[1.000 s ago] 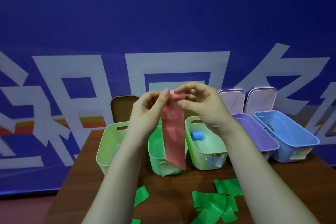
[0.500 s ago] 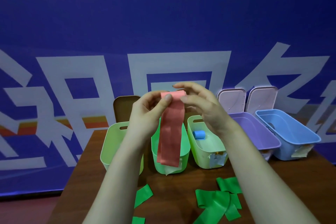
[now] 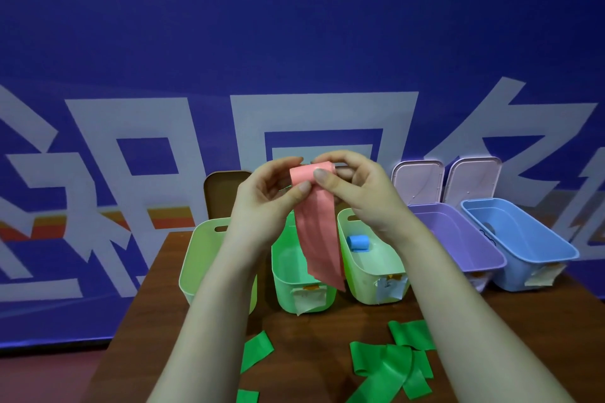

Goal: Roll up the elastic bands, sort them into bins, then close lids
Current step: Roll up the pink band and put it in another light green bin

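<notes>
At the left of the frame a pale green bin (image 3: 193, 265) stands open on the tabletop (image 3: 157, 304), with a brown lid (image 3: 219, 193) propped behind it. Just right of it, raised in front of the bins, the left grip (image 3: 262, 203) pinches one side of the pink band (image 3: 319, 239) near its top, between thumb and forefinger. The band hangs at frame centre. Its tail dangles before the middle green bin (image 3: 288, 291) and its upper end is curled over into the start of a roll. The right grip (image 3: 363, 193) pinches that curl from the other side, thumb in front, fingers behind. Right of the tail, a third green bin (image 3: 363, 285) holds a blue roll (image 3: 358, 243). Further right stand a purple bin (image 3: 458, 239) and a blue bin (image 3: 510, 278). Green bands (image 3: 389, 366) lie unrolled along the lower tabletop.

Rolling looks barely begun. To do it well, both thumbs should turn the core evenly with the side edges lined up, so the coil does not skew. The hanging tail's weight should give light tension. The stretchy strip will probably spring open if released, so the pinch ought to last until the roll sits in its bin
</notes>
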`<state>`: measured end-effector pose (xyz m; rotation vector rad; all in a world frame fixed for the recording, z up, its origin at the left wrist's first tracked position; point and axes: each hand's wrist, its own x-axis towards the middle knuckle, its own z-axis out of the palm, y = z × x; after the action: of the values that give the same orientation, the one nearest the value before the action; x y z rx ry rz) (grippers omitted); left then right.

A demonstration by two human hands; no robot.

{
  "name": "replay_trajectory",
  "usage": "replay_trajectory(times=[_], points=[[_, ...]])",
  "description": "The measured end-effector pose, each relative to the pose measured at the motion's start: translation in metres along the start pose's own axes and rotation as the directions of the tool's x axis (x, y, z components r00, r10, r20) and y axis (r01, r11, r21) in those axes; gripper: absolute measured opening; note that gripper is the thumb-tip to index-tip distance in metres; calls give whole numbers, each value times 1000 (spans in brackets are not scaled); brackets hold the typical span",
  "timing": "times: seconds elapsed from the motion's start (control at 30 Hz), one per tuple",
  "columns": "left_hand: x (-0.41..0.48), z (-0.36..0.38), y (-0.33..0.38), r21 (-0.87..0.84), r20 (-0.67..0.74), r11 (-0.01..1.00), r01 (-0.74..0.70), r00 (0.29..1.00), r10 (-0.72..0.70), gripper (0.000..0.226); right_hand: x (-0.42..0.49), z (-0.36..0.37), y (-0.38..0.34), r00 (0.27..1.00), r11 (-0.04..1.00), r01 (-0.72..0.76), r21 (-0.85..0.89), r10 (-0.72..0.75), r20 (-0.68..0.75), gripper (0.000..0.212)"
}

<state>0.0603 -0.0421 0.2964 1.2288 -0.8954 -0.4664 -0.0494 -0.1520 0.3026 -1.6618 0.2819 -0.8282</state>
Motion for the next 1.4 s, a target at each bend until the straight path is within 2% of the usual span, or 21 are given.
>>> replay_trajectory(times=[0.3,0.4,0.53,0.67,0.77,0.87,0.9,1.03,1.27,1.4], points=[[1,2,-5,26,7,1000,0,1000,0,36,-1,-5,7,1000,999,23,-25,-23,-6,22],[1,3,-6,44,0,999,-3,1000,4,36,-1,-5,12,1000,1000,6,-29,-6,-19,36],[3,5,-8,64,-14,998,6,1000,-5,38,0,-3,19,999,984,12,-178,-19,-38,64],[3,4,-11,109,-20,994,8,1000,-6,36,0,0,21,999,967,8,-254,-20,-45,70],[4,1,-12,151,-10,988,-2,1000,4,31,0,0,20,999,978,9,-208,-20,-51,62],[6,-1,-10,175,21,985,-5,1000,2,30,2,-2,20,998,997,31,-76,-35,-60,25],[5,-1,-9,162,26,987,-2,1000,-2,31,2,-2,19,997,999,43,-25,-45,-65,19],[3,0,-6,27,-4,999,17,1000,-17,39,0,-4,19,997,993,66,99,-61,-51,27],[4,3,-8,50,-11,998,42,999,-41,22,3,-6,15,997,984,74,164,-73,-13,31],[8,5,-7,36,-37,998,58,998,-56,41,4,-6,12,997,992,78,96,-79,6,32]])
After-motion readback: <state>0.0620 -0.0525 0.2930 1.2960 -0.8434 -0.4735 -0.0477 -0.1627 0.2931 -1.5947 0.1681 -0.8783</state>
